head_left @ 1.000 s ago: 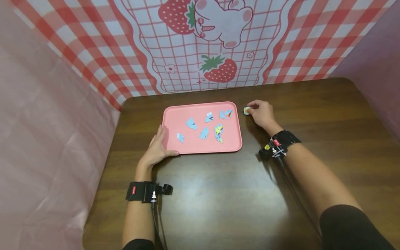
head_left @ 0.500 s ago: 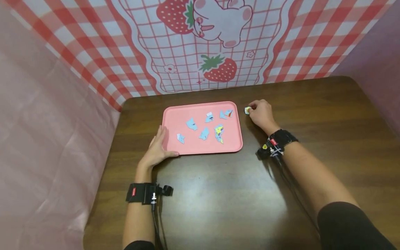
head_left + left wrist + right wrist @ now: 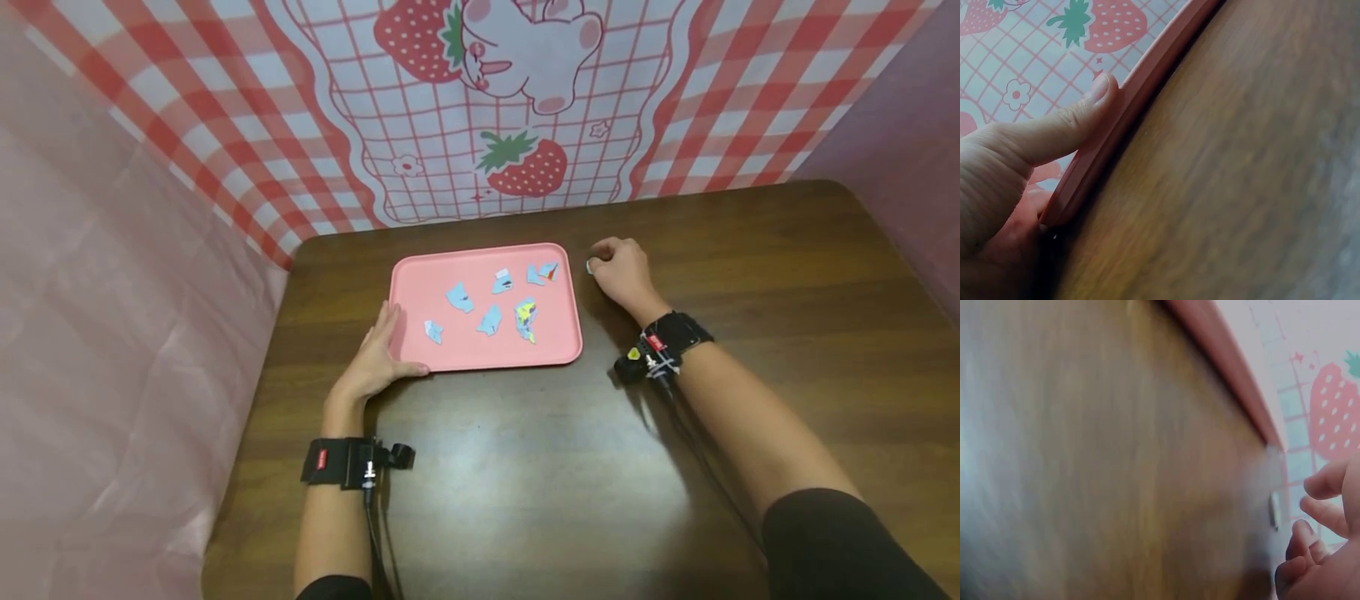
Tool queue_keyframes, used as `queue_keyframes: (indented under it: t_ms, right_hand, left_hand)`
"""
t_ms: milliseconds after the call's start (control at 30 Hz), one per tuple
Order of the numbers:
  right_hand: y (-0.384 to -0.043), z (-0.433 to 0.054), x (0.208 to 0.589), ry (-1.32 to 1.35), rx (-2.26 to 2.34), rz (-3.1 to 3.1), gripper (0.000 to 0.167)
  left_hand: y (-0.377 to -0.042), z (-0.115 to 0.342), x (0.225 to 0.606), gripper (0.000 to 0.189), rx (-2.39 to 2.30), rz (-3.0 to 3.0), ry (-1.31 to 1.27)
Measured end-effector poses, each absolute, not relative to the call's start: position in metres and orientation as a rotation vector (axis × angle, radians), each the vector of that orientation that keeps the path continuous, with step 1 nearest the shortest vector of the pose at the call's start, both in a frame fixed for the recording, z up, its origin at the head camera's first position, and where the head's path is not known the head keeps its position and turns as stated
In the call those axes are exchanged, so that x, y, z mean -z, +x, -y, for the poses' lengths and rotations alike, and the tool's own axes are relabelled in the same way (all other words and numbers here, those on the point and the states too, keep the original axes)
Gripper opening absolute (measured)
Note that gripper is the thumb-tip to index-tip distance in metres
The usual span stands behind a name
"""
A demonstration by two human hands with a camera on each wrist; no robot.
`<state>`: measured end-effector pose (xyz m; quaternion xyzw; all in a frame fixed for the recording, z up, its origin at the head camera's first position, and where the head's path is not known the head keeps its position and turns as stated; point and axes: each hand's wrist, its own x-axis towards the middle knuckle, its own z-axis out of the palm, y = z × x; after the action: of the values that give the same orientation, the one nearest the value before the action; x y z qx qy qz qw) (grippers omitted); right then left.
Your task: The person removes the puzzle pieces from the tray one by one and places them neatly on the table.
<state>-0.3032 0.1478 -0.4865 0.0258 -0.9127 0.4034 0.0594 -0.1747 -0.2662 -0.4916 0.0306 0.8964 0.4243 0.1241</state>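
Observation:
My left hand (image 3: 370, 360) rests against the near left corner of the pink tray (image 3: 480, 358). Its fingers lie straight along the left side, and in the left wrist view the thumb (image 3: 1079, 119) reaches onto the rim. On the tray are several flat, light-blue, irregular pieces, among them one with yellow patches (image 3: 526, 320) and one with a red mark (image 3: 550, 272). Right of the tray, my right hand (image 3: 624, 271) hovers with loosely bent fingers over a small light piece (image 3: 589, 266), mostly hidden. The right wrist view shows a gap between the fingers and that piece (image 3: 1274, 511).
The brown wooden table (image 3: 525, 483) extends in front of the tray and to its right. A checked cloth with strawberries (image 3: 528, 167) hangs behind it, and a pink curtain (image 3: 112, 333) hangs at the left. Cables run from both wrist cameras along the forearms.
The right hand has shifted slightly at the small piece and now covers more of it; the piece showed yellow earlier. The left hand, tray and pieces on it stay put.

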Motion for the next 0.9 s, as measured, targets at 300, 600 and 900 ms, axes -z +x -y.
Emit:
queue_keyframes:
  t_ms: [300, 600, 900]
  right_hand:
    - [-0.278, -0.106, 0.468, 0.399, -1.257, 2.859, 0.019]
    - [-0.255, -0.075, 0.476, 0.703, -1.032, 2.933, 0.027]
    - [-0.268, -0.079, 0.477, 0.571, -0.903, 2.835, 0.024]
  left_hand:
    - [-0.176, 0.27, 0.486, 0.123, -1.217, -2.627, 0.108]
    - [-0.176, 0.267, 0.492, 0.124, -1.202, -2.614, 0.16]
    - [-0.174, 0.268, 0.49, 0.123, -1.234, -2.626, 0.141]
